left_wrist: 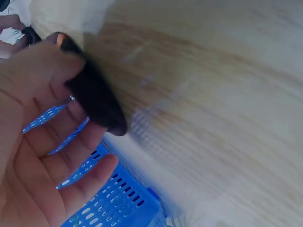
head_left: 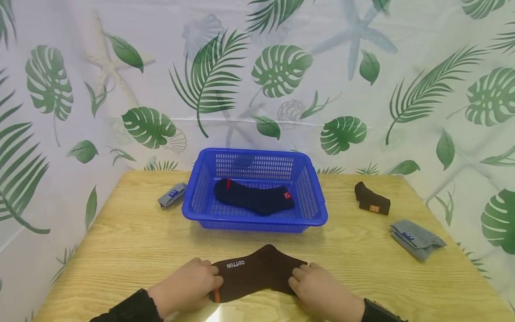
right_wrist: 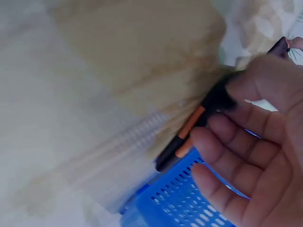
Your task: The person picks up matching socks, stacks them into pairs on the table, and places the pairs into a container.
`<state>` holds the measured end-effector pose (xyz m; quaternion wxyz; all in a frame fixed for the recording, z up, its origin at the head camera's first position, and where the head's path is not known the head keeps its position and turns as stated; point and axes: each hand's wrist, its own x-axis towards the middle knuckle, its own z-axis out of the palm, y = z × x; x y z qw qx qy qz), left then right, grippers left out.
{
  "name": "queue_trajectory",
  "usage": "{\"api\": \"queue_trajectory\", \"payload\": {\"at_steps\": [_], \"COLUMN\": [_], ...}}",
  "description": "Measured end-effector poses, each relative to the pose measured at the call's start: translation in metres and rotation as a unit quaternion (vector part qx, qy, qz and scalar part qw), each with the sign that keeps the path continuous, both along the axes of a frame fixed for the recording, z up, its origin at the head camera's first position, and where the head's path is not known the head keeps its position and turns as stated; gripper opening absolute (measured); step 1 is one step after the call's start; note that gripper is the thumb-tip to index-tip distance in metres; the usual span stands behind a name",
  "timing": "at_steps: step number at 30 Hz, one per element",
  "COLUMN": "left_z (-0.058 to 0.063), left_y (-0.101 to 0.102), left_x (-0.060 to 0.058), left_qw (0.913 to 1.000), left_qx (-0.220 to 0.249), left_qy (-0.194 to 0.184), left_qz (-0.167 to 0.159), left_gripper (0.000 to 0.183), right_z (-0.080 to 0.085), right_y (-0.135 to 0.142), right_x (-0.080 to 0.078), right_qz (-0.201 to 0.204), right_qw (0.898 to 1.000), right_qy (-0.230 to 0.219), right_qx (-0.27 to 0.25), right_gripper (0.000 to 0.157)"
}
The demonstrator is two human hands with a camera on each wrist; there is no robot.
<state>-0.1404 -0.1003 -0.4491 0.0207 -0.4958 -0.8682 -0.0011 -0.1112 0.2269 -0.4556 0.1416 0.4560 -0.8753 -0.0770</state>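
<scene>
A dark brown sock [head_left: 261, 275] with "COTTON" lettering is stretched flat between both hands, in front of the basket. My left hand [head_left: 195, 282] pinches its left end, by an orange stripe. At the other end, my right hand [head_left: 319, 288] pinches the sock between thumb and fingers. In the left wrist view the sock [left_wrist: 97, 90] is seen edge-on under the thumb, the other fingers loosely bent. The right wrist view shows orange patches on the sock [right_wrist: 189, 125] beside the fingers.
A blue plastic basket [head_left: 257, 226] stands behind the hands with a navy sock [head_left: 253, 197] inside. Left of it lies a folded grey sock [head_left: 173, 195]. On the right are a small brown sock [head_left: 372, 200] and another folded grey sock [head_left: 416, 239]. A leaf-patterned cloth [head_left: 225, 94] hangs behind the table.
</scene>
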Motion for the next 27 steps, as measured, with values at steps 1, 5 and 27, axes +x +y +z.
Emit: {"api": "queue_trajectory", "payload": {"at_steps": [1, 5, 27], "left_z": [0.000, 0.002, -0.018], "left_y": [0.000, -0.006, 0.002], "left_x": [-0.001, -0.006, -0.035], "left_qw": [0.9999, 0.9929, 0.5450], "left_qx": [0.010, 0.076, 0.488], "left_qy": [-0.007, -0.085, -0.609], "left_qz": [0.002, 0.034, 0.307], "left_gripper": [0.015, 0.015, 0.032], "right_z": [0.000, 0.004, 0.006], "right_y": [0.000, 0.005, 0.013], "right_x": [0.000, -0.004, -0.046], "right_qz": [-0.005, -0.055, -0.275], "right_qw": [1.000, 0.991, 0.577], "right_qy": [-0.005, -0.051, -0.518], "right_qx": [-0.016, -0.108, -0.568], "right_gripper": [0.017, 0.017, 0.031]}}
